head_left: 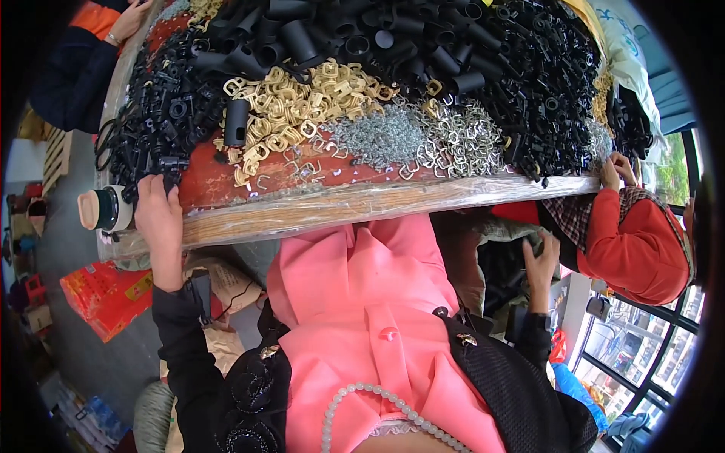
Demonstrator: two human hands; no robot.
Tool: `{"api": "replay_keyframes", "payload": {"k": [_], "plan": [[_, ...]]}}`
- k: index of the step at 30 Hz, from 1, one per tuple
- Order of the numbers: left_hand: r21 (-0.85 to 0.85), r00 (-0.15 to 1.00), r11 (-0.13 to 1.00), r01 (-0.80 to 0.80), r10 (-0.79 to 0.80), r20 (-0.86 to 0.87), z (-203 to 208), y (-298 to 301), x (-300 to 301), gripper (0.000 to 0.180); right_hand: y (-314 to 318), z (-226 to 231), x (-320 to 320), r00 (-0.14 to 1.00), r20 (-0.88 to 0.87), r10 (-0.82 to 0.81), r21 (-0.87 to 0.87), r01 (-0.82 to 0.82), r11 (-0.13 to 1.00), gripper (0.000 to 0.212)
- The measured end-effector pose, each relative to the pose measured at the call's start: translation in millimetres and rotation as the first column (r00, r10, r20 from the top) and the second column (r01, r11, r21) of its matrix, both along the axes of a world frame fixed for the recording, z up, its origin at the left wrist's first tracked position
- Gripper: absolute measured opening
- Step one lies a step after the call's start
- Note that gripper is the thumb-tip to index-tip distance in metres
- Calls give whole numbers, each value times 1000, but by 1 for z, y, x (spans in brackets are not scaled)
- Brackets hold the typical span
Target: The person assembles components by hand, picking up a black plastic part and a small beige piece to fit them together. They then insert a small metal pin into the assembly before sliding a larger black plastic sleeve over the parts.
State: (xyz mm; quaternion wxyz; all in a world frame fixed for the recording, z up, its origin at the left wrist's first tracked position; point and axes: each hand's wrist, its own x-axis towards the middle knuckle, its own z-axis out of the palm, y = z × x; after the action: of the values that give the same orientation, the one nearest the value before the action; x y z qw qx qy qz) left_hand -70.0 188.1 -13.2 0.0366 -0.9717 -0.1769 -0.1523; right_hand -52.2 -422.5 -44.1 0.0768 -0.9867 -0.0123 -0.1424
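My left hand (157,219) is at the near left edge of the table, its fingers closed about a small black plastic part (175,164) at the border of a heap of black fittings (170,113). The fingertips are partly hidden among the pieces. Off the table's edge to the right, my right hand (542,260) is raised with thumb and fingers apart and nothing visible in it. Beside it is an open sack (472,260) with dark pieces inside. A lone black tube (236,122) stands on the red tabletop (208,177).
Beige rings (317,94), silver screws (381,136), metal U-shaped clips (461,140) and black tubes (302,41) lie heaped. A white cup-like container (113,209) sits at the left corner. Co-workers' hands are at the right (615,172) and far left (128,20). A red bag (106,298) stands below.
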Motion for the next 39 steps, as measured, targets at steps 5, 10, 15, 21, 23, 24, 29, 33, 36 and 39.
{"api": "replay_keyframes", "payload": {"k": [5,10,15,21,23,24,29,33,36,39], "plan": [[-97,978,975,199,-191,85,0,2,2,29,121,32,65,923,63,379,435,-367,822,13],[-97,962,988,123,-95,257,-12,-3,-1,27,208,27,96,599,73,798,267,-782,563,10],[-176,972,976,131,-92,216,-3,8,-10,22,239,17,100,606,-67,792,221,-765,604,6],[-840,885,486,242,244,396,-4,-2,-12,16,253,15,98,597,-92,797,235,-765,600,6],[-921,892,254,295,273,361,-4,-13,-10,17,255,15,97,605,-91,791,238,-758,607,6],[-942,903,6,334,286,322,-4,-23,-8,17,256,12,97,614,-115,781,231,-748,622,6],[-749,962,-604,273,171,213,-3,-71,-3,24,260,9,95,657,-187,731,203,-702,683,7],[-460,995,-882,104,91,50,-2,-97,10,29,252,7,95,690,-131,712,266,-667,696,7],[-348,999,-937,21,7,43,0,-113,18,29,244,6,100,693,-63,718,358,-656,664,8],[-298,995,-954,22,-9,103,-2,-129,25,27,238,7,106,676,4,737,464,-654,598,9]]}}
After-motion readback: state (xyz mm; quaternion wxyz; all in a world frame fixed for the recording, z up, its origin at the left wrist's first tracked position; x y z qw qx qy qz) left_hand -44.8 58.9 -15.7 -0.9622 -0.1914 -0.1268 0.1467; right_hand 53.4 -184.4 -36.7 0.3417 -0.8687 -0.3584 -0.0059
